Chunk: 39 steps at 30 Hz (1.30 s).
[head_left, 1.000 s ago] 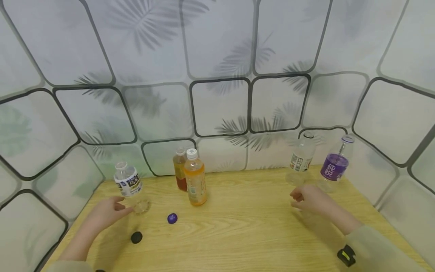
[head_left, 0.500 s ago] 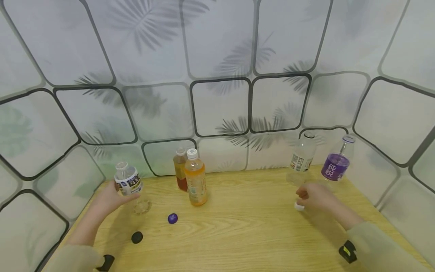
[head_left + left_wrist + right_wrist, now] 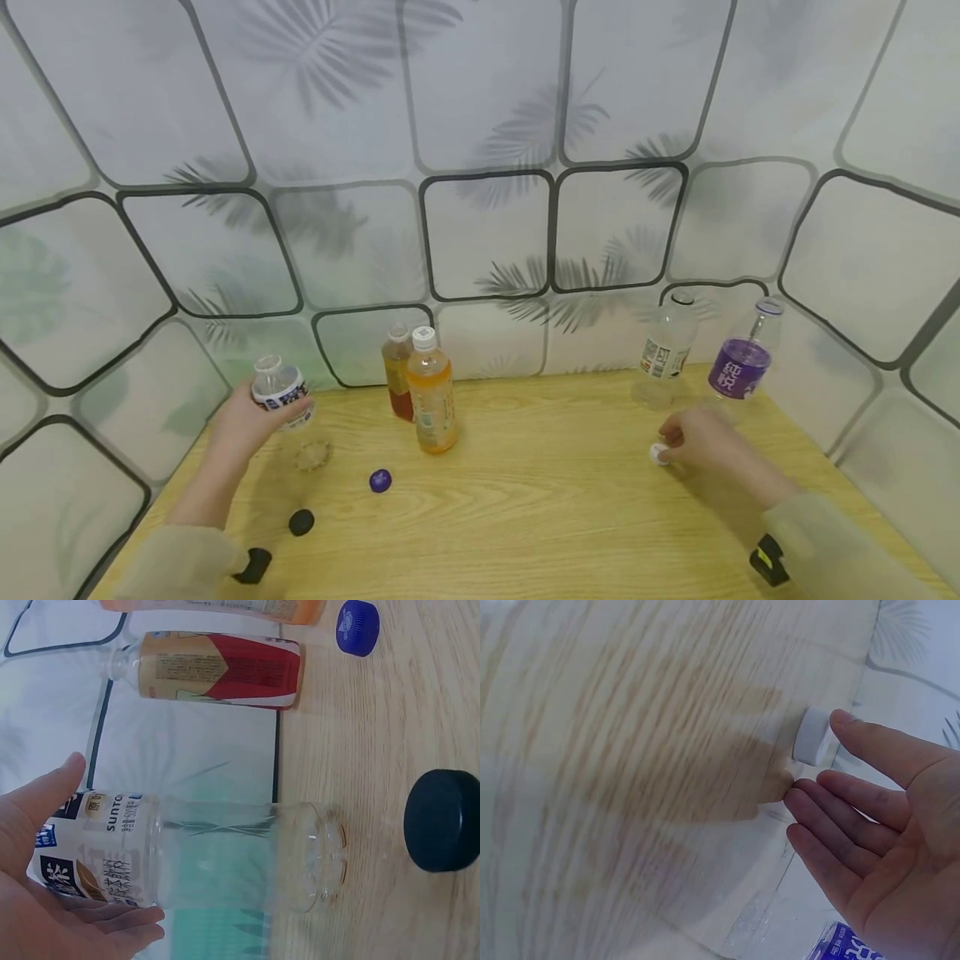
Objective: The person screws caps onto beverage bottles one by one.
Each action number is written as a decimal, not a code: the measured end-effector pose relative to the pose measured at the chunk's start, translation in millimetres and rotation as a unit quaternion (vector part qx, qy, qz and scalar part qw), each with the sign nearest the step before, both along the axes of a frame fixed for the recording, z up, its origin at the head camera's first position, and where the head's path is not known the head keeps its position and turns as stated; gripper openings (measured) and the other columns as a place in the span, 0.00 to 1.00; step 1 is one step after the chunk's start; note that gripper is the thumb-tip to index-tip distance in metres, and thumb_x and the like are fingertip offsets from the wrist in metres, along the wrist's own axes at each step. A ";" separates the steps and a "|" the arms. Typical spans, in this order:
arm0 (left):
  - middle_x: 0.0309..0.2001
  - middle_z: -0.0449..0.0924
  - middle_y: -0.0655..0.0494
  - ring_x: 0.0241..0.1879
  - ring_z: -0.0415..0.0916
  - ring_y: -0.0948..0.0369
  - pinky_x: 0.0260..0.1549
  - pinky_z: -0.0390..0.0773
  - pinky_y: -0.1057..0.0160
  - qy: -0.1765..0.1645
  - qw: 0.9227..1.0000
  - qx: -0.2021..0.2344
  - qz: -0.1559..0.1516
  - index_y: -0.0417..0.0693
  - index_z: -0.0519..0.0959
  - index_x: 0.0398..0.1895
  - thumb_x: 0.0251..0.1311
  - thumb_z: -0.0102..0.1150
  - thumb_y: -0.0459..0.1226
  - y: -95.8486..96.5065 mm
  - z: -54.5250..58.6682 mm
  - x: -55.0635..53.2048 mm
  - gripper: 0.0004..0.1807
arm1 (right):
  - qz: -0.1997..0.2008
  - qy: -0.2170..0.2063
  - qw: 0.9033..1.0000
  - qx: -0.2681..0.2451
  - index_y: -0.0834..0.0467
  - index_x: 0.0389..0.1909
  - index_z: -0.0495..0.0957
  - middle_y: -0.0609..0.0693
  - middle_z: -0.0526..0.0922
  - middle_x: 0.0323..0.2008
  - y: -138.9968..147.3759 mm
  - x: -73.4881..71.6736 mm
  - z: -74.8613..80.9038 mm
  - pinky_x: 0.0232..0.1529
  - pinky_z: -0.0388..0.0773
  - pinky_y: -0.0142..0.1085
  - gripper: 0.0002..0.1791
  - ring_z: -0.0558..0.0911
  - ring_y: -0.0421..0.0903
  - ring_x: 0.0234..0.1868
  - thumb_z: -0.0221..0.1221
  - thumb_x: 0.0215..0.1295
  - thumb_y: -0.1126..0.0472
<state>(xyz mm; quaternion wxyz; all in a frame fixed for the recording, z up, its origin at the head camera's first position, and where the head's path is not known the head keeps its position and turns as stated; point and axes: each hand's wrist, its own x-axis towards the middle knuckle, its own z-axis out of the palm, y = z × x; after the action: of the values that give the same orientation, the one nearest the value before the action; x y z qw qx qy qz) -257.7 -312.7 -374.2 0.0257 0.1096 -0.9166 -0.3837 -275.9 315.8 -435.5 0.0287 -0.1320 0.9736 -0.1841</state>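
My left hand (image 3: 242, 427) grips a clear plastic bottle (image 3: 214, 851) around its white and blue label. The thumb lies across the near side, the fingers behind. This bottle has no cap and stands upright at the table's left. At the right, my right hand (image 3: 703, 438) is low over the table beside a small white bottle cap (image 3: 811, 736). In the right wrist view the thumb tip is right at the cap's edge, while the other fingers are loosely bent below it. A black cap (image 3: 442, 820) and a purple-blue cap (image 3: 380, 481) lie near the left hand.
An orange-drink bottle (image 3: 432, 400) with a white cap and a red and tan bottle (image 3: 397, 375) stand at the back, left of centre. Two clear uncapped bottles, one white-labelled (image 3: 663, 358) and one purple-labelled (image 3: 738, 367), stand behind the right hand. A patterned cloth wall (image 3: 487, 233) encloses the table.
My left hand has moved up from beside the bottle's lower part and come around its label. My right hand has shifted slightly right, and the white cap has come into view at its fingertips.
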 end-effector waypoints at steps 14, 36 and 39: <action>0.69 0.70 0.24 0.66 0.73 0.31 0.61 0.78 0.35 0.032 0.999 0.019 0.008 0.28 0.61 0.76 0.70 0.67 0.51 12.6 -6.4 -1.8 0.45 | 0.009 0.015 1.000 0.010 0.65 0.38 0.87 0.52 0.90 0.33 -5.3 -1.1 -5.9 0.44 0.87 0.50 0.13 0.85 0.47 0.35 0.76 0.55 0.63; 0.61 0.77 0.24 0.56 0.79 0.33 0.49 0.82 0.41 0.060 0.997 -0.010 0.046 0.25 0.70 0.67 0.67 0.69 0.49 11.4 -10.8 -1.4 0.39 | 0.001 0.051 0.998 0.042 0.60 0.32 0.88 0.50 0.89 0.30 -17.4 2.9 -10.9 0.40 0.86 0.49 0.06 0.85 0.47 0.32 0.75 0.55 0.64; 0.61 0.78 0.24 0.56 0.79 0.34 0.48 0.83 0.42 0.063 0.997 -0.011 0.043 0.26 0.71 0.66 0.66 0.70 0.50 12.1 -10.4 -2.0 0.40 | -0.001 0.054 0.998 0.045 0.60 0.31 0.88 0.50 0.89 0.30 -17.8 3.6 -10.9 0.41 0.86 0.50 0.06 0.85 0.47 0.32 0.75 0.55 0.64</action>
<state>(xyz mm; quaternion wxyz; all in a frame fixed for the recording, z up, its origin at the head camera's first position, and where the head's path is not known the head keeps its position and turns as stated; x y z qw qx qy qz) -259.7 -300.6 -384.6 0.1015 0.1243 -0.9119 -0.3778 -272.3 298.0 -446.4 -0.0184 -0.1393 0.9811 -0.1328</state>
